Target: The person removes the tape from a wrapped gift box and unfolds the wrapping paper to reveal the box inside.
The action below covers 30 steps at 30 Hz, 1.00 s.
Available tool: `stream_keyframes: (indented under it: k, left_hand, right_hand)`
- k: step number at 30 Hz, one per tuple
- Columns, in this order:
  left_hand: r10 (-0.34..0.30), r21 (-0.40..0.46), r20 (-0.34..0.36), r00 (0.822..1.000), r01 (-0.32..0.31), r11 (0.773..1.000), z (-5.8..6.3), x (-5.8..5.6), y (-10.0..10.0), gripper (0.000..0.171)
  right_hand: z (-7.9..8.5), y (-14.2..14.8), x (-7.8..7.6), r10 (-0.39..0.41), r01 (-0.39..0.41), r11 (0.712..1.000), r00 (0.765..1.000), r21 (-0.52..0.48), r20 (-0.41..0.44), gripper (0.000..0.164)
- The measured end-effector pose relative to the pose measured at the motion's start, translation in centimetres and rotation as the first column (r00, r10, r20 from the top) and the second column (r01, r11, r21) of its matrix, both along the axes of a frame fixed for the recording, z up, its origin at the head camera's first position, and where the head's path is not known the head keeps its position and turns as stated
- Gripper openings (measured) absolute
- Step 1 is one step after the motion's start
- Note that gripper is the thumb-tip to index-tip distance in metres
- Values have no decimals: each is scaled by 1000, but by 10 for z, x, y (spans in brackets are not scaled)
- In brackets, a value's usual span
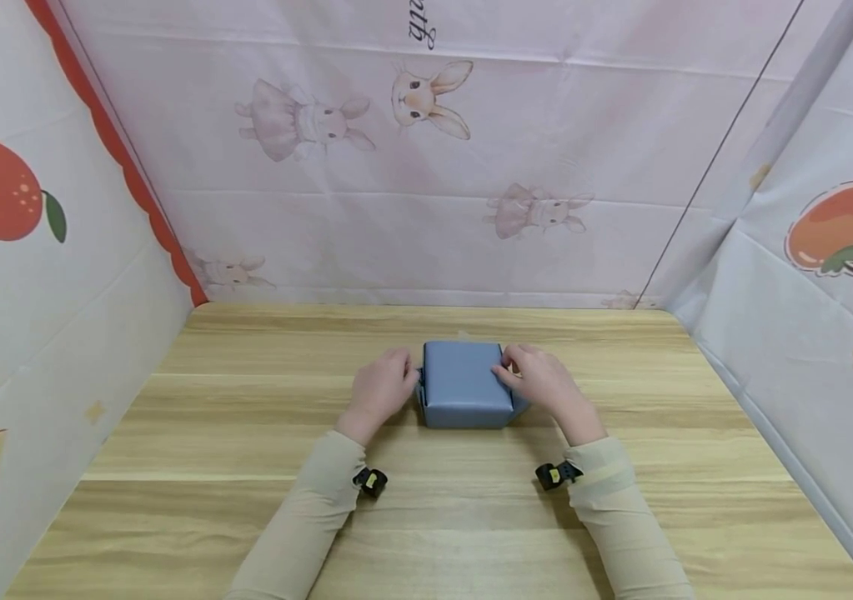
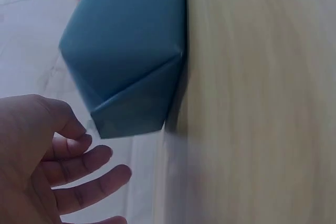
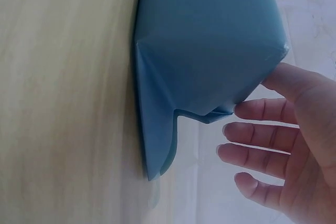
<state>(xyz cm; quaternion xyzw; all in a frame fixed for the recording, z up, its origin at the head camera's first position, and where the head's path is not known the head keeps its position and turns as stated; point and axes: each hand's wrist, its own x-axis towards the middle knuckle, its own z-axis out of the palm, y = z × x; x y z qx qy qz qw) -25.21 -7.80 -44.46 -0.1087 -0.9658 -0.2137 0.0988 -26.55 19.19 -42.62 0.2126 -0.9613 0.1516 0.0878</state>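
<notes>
A box wrapped in smooth blue paper (image 1: 464, 379) sits on the wooden table. My left hand (image 1: 383, 385) is beside its left end, thumb and index fingertips close together right at the folded paper flap (image 2: 139, 103); I cannot tell if they pinch anything. In the left wrist view the other fingers spread loosely below. My right hand (image 1: 542, 379) is at the right end. Its thumb (image 3: 289, 80) lies along the box's top edge and its index fingertip touches the folded-in paper. A loose flap (image 3: 157, 145) sticks out low at that end, by the tabletop.
A small clear strip (image 1: 464, 335) shows on the wooden table (image 1: 246, 417) just behind the box. Printed cloth (image 1: 434, 167) with rabbits hangs at the back, and fruit-patterned cloth (image 1: 36, 308) lines both sides. Each wrist wears a small black camera (image 1: 371, 482).
</notes>
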Motion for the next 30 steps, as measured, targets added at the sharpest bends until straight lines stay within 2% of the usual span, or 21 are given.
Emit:
stream_keyframes:
  k: [6,12,15,24,30]
  left_hand:
    - [42,-34,85,996,-39,999,-2,-3,-16,21]
    - [48,-62,185,982,-37,997,2,-4,-25,23]
    - [45,-84,210,977,-28,996,3,-4,-29,21]
    - [55,-92,224,973,-35,995,6,-3,-38,18]
    - [41,-36,175,984,-35,999,10,-5,-36,17]
  right_hand:
    - [0,0,0,-1,1,1000,1000,-3,0,23]
    - [0,0,0,-2,2,1000,1000,-3,3,23]
    - [0,0,0,-1,1,1000,1000,-3,4,23]
    - [0,0,0,-14,14,1000,1000,7,23,23]
    - [2,0,-2,-11,12,1000,999,-17,40,23]
